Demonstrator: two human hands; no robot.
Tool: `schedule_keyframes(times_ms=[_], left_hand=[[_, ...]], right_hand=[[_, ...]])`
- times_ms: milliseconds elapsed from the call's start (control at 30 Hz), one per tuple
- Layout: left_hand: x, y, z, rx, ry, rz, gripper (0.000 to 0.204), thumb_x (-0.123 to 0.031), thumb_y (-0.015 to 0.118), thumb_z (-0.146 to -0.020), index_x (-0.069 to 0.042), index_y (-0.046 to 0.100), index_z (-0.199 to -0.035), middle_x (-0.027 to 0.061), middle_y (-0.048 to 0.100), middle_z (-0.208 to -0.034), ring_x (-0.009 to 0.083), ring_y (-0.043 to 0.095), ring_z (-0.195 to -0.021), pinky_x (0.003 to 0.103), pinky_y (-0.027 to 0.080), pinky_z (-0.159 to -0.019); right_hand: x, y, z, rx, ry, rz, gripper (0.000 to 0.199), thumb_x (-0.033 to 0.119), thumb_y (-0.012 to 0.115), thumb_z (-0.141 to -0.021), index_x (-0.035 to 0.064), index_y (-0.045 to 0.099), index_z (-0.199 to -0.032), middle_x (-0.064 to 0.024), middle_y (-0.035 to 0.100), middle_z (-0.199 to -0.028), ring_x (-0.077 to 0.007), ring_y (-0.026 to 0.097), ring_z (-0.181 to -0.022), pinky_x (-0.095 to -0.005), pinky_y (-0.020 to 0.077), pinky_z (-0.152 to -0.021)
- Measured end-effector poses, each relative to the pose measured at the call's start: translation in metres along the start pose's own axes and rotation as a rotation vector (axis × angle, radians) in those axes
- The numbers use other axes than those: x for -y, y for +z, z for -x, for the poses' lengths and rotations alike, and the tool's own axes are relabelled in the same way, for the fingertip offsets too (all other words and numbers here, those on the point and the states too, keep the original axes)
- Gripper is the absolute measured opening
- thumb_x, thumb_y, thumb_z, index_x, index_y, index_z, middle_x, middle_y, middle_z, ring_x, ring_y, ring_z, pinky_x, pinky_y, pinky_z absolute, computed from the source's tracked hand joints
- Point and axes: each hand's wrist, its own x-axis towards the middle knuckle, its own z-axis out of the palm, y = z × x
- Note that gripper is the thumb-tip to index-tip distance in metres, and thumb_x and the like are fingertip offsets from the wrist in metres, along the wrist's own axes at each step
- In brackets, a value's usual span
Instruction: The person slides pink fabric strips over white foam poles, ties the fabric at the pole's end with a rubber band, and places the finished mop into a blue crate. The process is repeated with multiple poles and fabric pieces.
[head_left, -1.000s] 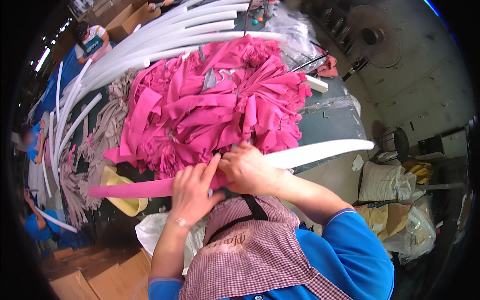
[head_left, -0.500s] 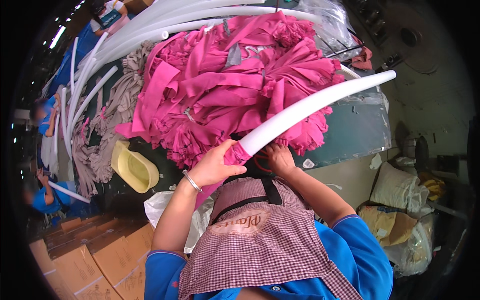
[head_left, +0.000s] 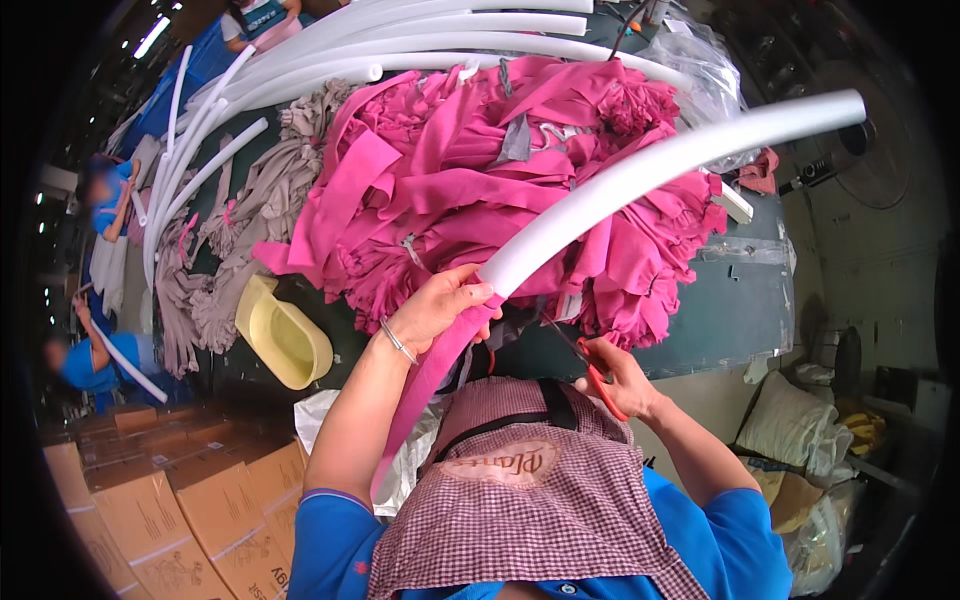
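My left hand [head_left: 438, 308] is closed round the near end of a white foam tube [head_left: 660, 180], where a pink fabric sleeve [head_left: 425, 385] covers it and hangs down past my wrist. From that grip the tube slants up to the far right. My right hand [head_left: 618, 378] holds red-handled scissors [head_left: 600, 385], its fingers in the loops. The blades point up and left towards the tube's near end, apart from it. Just beyond both hands lies a large heap of pink fabric sleeves [head_left: 440, 190] on the dark green table [head_left: 730, 310].
Left of the heap are a yellow plastic scoop [head_left: 290, 335] and beige fabric sleeves [head_left: 240, 240]. More white foam tubes [head_left: 400, 42] lie along the back. Cardboard boxes [head_left: 150, 530] stand at lower left, sacks [head_left: 785, 415] at right. Co-workers [head_left: 105, 200] are at the far left.
My right hand has come out from below the tube and now holds red scissors, lower and further right. The covered end stays in my left hand; the tube's far end has swung up and right.
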Motion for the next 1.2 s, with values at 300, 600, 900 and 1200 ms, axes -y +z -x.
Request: schedule_keyframes(times_ms=[300, 600, 900, 1200], left_hand=[[0.005, 0.013, 0.003, -0.009, -0.048, 0.131, 0.037, -0.028, 0.058, -0.092, -0.004, 0.05, -0.12, 0.0115, 0.064, -0.082, 0.0196, 0.064, -0.058, 0.032, 0.056, -0.054], [0.033, 0.017, 0.009, 0.01, 0.014, -0.098, 0.04, -0.023, 0.059, -0.092, -0.001, 0.052, -0.123, 0.0055, 0.063, -0.083, 0.0129, 0.061, -0.056, 0.024, 0.052, -0.052], [0.058, 0.009, 0.013, 0.08, -0.033, 0.0, 0.038, -0.026, 0.058, -0.096, -0.003, 0.051, -0.126, 0.004, 0.063, -0.095, 0.0116, 0.063, -0.069, 0.027, 0.056, -0.06], [0.073, -0.008, -0.009, -0.138, -0.003, -0.226, 0.038, -0.024, 0.064, -0.092, 0.001, 0.058, -0.12, 0.0039, 0.064, -0.098, 0.0114, 0.059, -0.086, 0.028, 0.049, -0.078]], right_hand=[[0.022, 0.02, -0.019, 0.042, -0.019, -0.019, 0.073, 0.057, 0.066, -0.082, -0.0042, 0.049, -0.117, -0.0167, 0.05, -0.093, -0.0287, 0.053, -0.09, -0.0392, 0.044, -0.082], [0.05, 0.022, -0.034, 0.166, 0.063, 0.127, 0.074, 0.063, 0.064, -0.081, -0.0034, 0.05, -0.11, -0.0164, 0.05, -0.092, -0.0278, 0.053, -0.088, -0.0394, 0.0446, -0.08], [0.039, 0.034, -0.023, -0.024, -0.055, 0.449, 0.054, 0.057, 0.067, -0.08, 0.0038, 0.063, -0.078, -0.0203, 0.062, -0.066, -0.0402, 0.064, -0.068, -0.0469, 0.051, -0.062], [-0.044, 0.009, -0.021, 0.033, -0.093, 0.895, 0.046, 0.056, 0.069, -0.074, 0.0105, 0.064, -0.075, -0.0132, 0.063, -0.063, -0.0325, 0.065, -0.061, -0.0439, 0.0511, -0.054]])
